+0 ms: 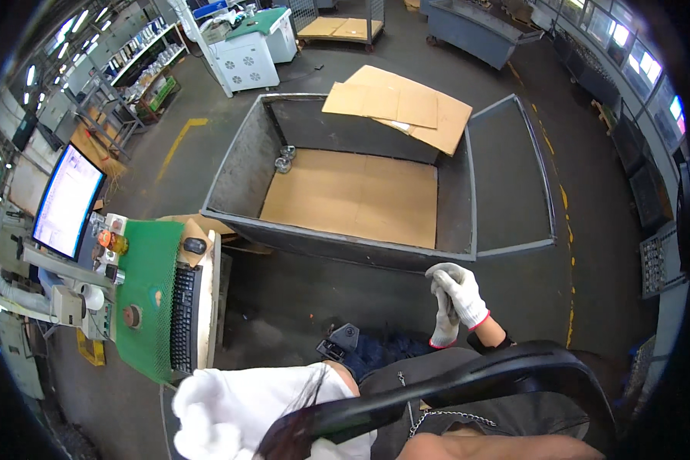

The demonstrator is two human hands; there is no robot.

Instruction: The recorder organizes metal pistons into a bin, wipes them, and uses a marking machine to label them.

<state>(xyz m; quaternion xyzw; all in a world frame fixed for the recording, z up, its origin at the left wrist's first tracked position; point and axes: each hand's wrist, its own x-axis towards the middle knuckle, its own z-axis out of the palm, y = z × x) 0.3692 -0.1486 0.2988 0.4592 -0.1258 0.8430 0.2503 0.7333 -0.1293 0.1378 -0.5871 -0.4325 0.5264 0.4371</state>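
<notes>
One right hand [460, 287], gloved — fingers together, pinching a second white glove [444, 322]; left hand [207, 414] blurred — fingers indeterminable.

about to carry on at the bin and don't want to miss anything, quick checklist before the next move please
1. Right hand gloved: ok, it is covered in white.
2. Second glove worn: cannot tell, the right hand partly hides it.
3. Cardboard liner flat in the bin: ok, it covers much of the floor.
4. Metal parts inside the bin: ok, a few shiny ones sit by its far left corner.
5. Bin rim free of loose sheets: not ok, cardboard sheets lie across its far right part.
6. Monitor on: ok, the screen is lit.
</notes>
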